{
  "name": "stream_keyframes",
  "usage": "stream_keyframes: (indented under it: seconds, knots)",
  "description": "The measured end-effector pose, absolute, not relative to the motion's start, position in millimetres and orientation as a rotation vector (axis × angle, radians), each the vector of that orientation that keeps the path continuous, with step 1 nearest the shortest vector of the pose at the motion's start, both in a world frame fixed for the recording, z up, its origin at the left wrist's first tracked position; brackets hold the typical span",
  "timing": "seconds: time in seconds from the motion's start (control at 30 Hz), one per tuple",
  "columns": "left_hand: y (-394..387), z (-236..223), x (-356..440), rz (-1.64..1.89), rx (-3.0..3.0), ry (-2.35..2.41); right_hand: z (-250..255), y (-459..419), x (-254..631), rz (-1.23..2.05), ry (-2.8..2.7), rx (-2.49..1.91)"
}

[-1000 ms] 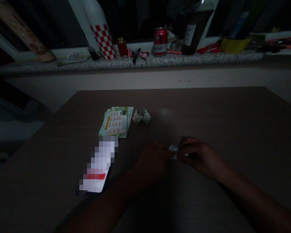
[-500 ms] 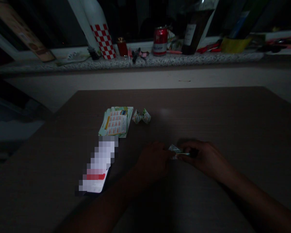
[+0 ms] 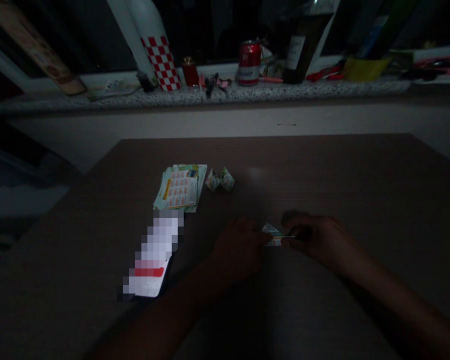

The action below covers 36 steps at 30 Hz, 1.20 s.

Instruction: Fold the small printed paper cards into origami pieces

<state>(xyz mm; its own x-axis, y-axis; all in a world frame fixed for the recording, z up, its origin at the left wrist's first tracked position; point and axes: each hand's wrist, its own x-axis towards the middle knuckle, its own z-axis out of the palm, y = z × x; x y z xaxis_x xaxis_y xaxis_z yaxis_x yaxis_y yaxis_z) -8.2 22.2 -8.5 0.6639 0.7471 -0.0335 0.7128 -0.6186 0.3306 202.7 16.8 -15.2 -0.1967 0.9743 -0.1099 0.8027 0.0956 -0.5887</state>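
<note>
A small piece of folded paper (image 3: 272, 238), pale with printed marks and a pointed top, lies on the table between my hands. At its left end my left hand (image 3: 238, 247) holds it down, fingers closed and mostly lost in shadow. My right hand (image 3: 315, 237) pinches the thin right tip of the paper between thumb and forefinger. Further back sit two folded paper pieces (image 3: 227, 180), close together. Beside them is a stack of printed cards (image 3: 182, 187), green and white.
A lit phone (image 3: 153, 260), its screen blurred, lies left of my left forearm on the brown table (image 3: 322, 170). Along the stone windowsill (image 3: 262, 95) behind stand a checkered red-and-white bottle (image 3: 161, 62), a red can (image 3: 248, 62) and a dark bottle (image 3: 296, 52).
My right hand has shifted slightly right along the paper, and its fingers have changed their hold, showing more of the paper's right tip. My left hand stays almost still.
</note>
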Motion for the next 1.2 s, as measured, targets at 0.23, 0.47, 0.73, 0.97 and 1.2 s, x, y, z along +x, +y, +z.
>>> stream_keyframes:
  seconds: [0.23,0.47,0.73,0.97,1.2]
  knots:
    - [21,-8,-9,0.159,2.573,1.167,-15,16,211,0.887,-1.999,-1.764]
    - [21,-9,-8,0.179,2.55,1.176,-15,17,219,0.911,-1.995,-1.74]
    - [21,-6,-8,0.146,2.55,1.172,-20,17,222,0.804,-2.16,-1.525]
    - [19,-8,-6,0.264,2.456,1.229,-22,11,210,0.504,-2.477,-1.391]
    - [19,-7,-5,0.261,2.402,1.261,-25,14,199,0.576,-2.473,-1.28]
